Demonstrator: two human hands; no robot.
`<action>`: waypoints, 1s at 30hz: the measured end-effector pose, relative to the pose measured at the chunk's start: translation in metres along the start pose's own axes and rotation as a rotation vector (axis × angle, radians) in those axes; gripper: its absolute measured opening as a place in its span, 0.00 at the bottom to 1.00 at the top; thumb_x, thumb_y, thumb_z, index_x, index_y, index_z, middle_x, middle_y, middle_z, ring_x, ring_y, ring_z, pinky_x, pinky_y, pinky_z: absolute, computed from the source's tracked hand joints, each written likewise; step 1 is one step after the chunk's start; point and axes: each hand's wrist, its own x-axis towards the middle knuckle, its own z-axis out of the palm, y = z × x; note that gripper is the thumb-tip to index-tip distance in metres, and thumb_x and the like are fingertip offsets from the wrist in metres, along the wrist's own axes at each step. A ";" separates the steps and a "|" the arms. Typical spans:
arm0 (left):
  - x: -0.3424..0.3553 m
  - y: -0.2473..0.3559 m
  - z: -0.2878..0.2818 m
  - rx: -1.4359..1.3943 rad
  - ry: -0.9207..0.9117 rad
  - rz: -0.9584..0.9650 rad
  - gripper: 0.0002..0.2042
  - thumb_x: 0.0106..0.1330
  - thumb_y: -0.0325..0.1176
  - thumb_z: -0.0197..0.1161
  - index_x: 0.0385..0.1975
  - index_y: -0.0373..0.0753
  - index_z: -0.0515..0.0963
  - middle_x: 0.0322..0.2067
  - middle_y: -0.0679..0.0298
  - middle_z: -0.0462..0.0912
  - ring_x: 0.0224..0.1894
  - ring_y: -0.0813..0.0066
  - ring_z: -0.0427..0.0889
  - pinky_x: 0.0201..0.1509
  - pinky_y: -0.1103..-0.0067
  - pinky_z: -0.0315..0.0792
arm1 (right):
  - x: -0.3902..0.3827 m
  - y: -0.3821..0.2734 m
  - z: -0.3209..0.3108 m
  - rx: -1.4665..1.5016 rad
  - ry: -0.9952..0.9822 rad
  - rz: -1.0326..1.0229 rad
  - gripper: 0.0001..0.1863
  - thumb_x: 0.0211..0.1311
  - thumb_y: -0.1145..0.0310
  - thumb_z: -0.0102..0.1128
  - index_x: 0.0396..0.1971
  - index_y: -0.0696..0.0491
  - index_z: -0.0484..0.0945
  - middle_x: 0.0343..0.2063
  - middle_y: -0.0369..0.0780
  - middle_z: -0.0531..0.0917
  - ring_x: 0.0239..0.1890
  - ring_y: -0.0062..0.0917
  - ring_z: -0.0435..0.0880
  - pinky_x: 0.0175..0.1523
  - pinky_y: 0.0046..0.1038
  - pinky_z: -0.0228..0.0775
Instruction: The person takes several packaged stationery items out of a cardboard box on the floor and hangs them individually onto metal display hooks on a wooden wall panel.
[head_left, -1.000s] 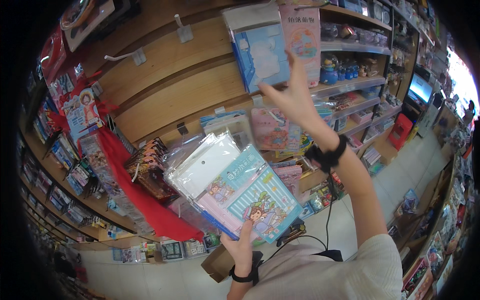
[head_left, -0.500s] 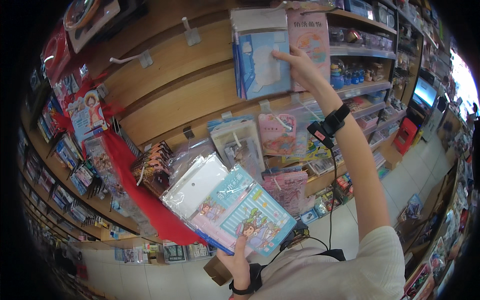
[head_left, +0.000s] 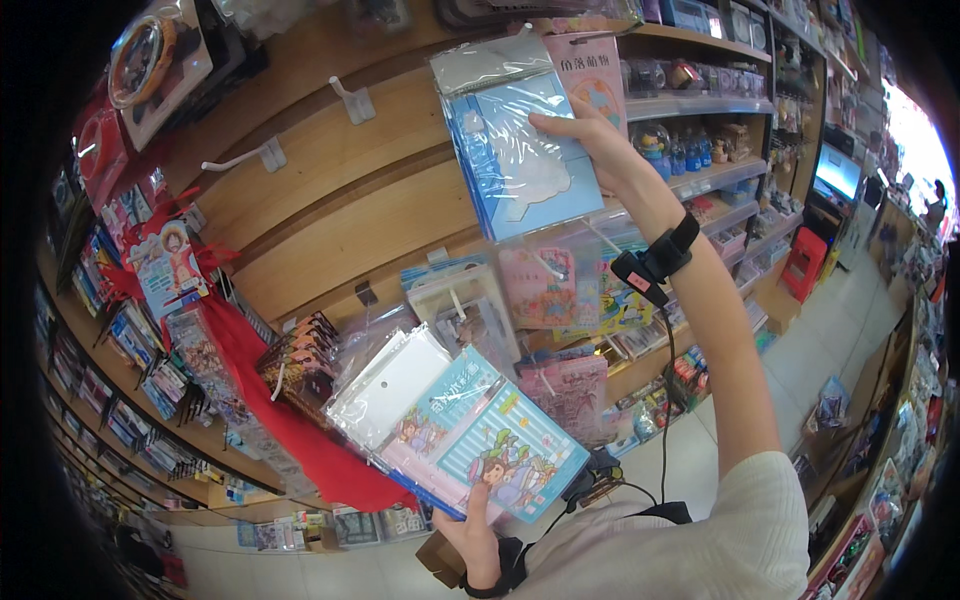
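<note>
My right hand point(head_left: 585, 140) grips a blue plastic-wrapped packet point(head_left: 500, 145) at its right side, thumb across the front. The packet is slightly tilted at the top of the display, overlapping a pink packet point(head_left: 585, 70). Whether its top is fully on a hook I cannot tell. My left hand point(head_left: 468, 520) is closed on a stack of wrapped packets point(head_left: 485, 440) low in the view, thumb over the front one, a teal cartoon cover. White backs and pink and blue edges show behind it. Its fingers behind the stack are hidden.
A slatted wooden wall point(head_left: 300, 170) carries white hooks point(head_left: 350, 100) and hanging packets point(head_left: 535, 285). Red fabric point(head_left: 300, 440) drapes down the left, beside stocked shelves point(head_left: 140, 390). More shelves of goods point(head_left: 700, 140), a lit screen point(head_left: 838, 170) and a red object point(head_left: 805, 260) stand at right.
My right hand, open a second ago, has closed on the blue packet, whose lower end has since swung slightly right. The view has shifted a little. My left hand still holds the stack.
</note>
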 end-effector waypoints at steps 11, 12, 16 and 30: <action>0.003 -0.003 0.008 0.078 -0.037 -0.034 0.19 0.52 0.25 0.63 0.42 0.28 0.66 0.38 0.59 0.73 0.36 0.77 0.73 0.41 0.80 0.68 | 0.055 -0.027 0.000 0.135 -0.180 -0.053 0.22 0.59 0.52 0.49 0.47 0.52 0.67 0.43 0.37 0.74 0.46 0.21 0.72 0.50 0.22 0.64; 0.004 -0.006 0.009 0.072 -0.046 0.054 0.16 0.54 0.26 0.61 0.40 0.30 0.66 0.33 0.60 0.73 0.28 0.77 0.73 0.28 0.80 0.68 | 0.054 -0.031 0.004 0.135 -0.187 -0.052 0.22 0.59 0.52 0.49 0.47 0.52 0.67 0.43 0.37 0.74 0.46 0.21 0.72 0.50 0.22 0.64; 0.003 -0.009 0.009 0.098 -0.132 0.133 0.12 0.56 0.27 0.59 0.38 0.31 0.67 0.28 0.61 0.73 0.19 0.78 0.73 0.14 0.81 0.67 | 0.062 -0.043 -0.009 0.047 -0.191 -0.013 0.21 0.59 0.50 0.49 0.43 0.52 0.70 0.41 0.36 0.76 0.42 0.19 0.74 0.48 0.22 0.64; -0.006 0.006 0.021 0.033 -0.075 0.016 0.12 0.52 0.25 0.62 0.36 0.29 0.72 0.32 0.63 0.76 0.32 0.81 0.72 0.38 0.83 0.67 | 0.061 -0.050 -0.009 0.028 -0.258 0.054 0.17 0.52 0.56 0.60 0.37 0.51 0.75 0.35 0.34 0.79 0.38 0.19 0.77 0.44 0.23 0.67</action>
